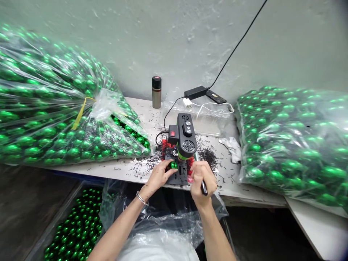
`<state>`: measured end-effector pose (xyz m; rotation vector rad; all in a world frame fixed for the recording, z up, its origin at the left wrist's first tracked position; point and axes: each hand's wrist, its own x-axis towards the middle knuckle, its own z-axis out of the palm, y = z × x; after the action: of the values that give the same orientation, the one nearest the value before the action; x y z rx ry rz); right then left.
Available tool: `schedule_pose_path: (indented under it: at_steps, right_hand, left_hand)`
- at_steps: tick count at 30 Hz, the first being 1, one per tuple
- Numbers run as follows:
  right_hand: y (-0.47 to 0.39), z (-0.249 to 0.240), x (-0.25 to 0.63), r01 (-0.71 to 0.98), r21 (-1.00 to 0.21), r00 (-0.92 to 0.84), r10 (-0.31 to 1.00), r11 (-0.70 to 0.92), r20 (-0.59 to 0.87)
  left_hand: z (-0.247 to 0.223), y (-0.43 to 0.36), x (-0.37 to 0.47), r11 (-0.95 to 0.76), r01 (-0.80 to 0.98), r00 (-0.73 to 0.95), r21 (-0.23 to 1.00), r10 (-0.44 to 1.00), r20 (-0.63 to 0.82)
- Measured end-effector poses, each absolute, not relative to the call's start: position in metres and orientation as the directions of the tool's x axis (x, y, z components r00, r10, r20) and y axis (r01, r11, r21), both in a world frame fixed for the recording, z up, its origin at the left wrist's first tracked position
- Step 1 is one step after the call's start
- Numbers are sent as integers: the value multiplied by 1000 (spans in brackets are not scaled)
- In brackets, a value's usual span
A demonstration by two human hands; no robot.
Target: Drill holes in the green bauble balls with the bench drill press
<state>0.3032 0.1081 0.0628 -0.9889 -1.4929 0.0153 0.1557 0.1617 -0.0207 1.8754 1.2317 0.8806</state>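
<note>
My left hand (162,172) pinches a shiny green ball (173,165) between thumb and fingers, just under the front end of a black machine (186,134) with round vents and buttons. The ball is over the machine's dark base plate (176,178). To the right of the base, my right hand (202,180) is closed around a dark-handled tool (204,187), whose other end is hard to make out. Black scraps (208,159) lie scattered around the machine.
Large clear bags of green balls stand left (49,108) and right (293,145) on the white table (108,172). Behind are a bottle (156,92), a power adapter (195,92), a phone (216,96) and cables. A white glove (232,148) lies right; a bin of balls (78,224) is below left.
</note>
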Motion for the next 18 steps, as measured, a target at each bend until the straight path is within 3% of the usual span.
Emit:
schedule_pose_path:
  at_steps: [7,14,18]
  right_hand:
    - [107,61,303,540,-559,164,574,629,803]
    - [108,38,309,602,-483,97,543,636,834]
    - [114,12,311,628,-400,80,455,668,887]
  left_hand:
    - [-31,163,165,-506,561,370,656,861,348]
    - [-42,161,168,-526,545,321,653,850,417]
    - [-42,161,168,-516,534,316,670,857,408]
